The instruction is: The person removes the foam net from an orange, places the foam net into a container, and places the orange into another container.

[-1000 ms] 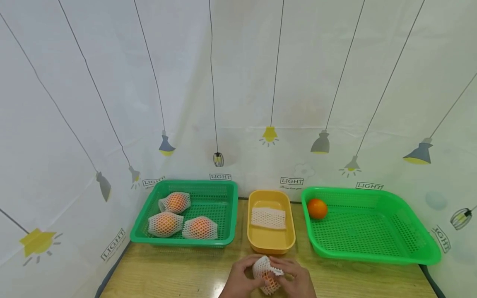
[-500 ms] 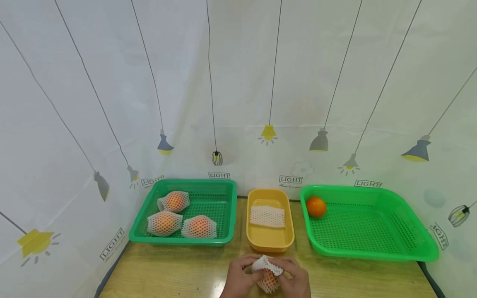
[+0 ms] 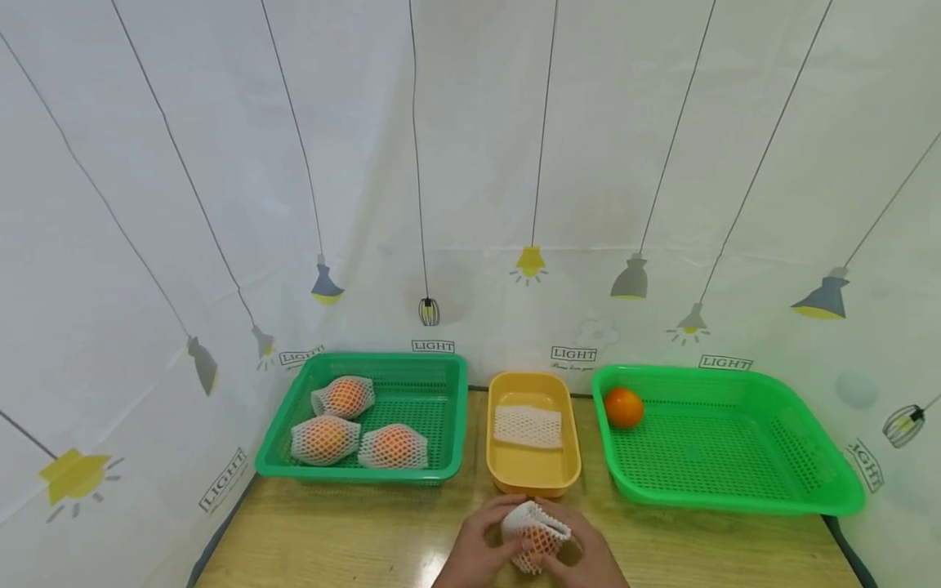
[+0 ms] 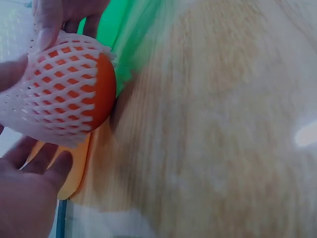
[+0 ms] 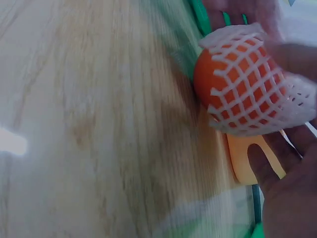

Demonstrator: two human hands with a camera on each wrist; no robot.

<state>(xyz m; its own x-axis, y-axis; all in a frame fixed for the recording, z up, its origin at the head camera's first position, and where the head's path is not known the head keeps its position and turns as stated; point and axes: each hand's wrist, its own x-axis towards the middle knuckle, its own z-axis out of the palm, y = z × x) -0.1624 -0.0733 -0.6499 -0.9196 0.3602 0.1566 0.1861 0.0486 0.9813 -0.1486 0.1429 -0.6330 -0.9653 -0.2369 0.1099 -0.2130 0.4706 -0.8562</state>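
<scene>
An orange (image 4: 105,91) sits inside a white foam net sleeve (image 4: 62,94), its bare orange end showing out of the sleeve's lower opening in both wrist views. My left hand (image 3: 478,543) holds the netted fruit from the left, thumb across its near side. From the other side my right hand (image 3: 584,543) grips it, fingers at the sleeve's upper edge. In the head view the sleeve's top gapes in a fold above the fruit. Both hands are low over the wooden table, just in front of the yellow tray (image 3: 534,478).
A flat foam net sleeve (image 3: 527,427) lies in the yellow tray. To the left, a dark green basket (image 3: 434,474) holds three netted fruits (image 3: 326,441). One bare orange (image 3: 623,408) lies in the bright green basket (image 3: 735,502) at right. A printed curtain stands behind.
Both hands have shifted and turned slightly around the netted orange, and its folded sleeve top now gapes more. The baskets and tray stay as they were.
</scene>
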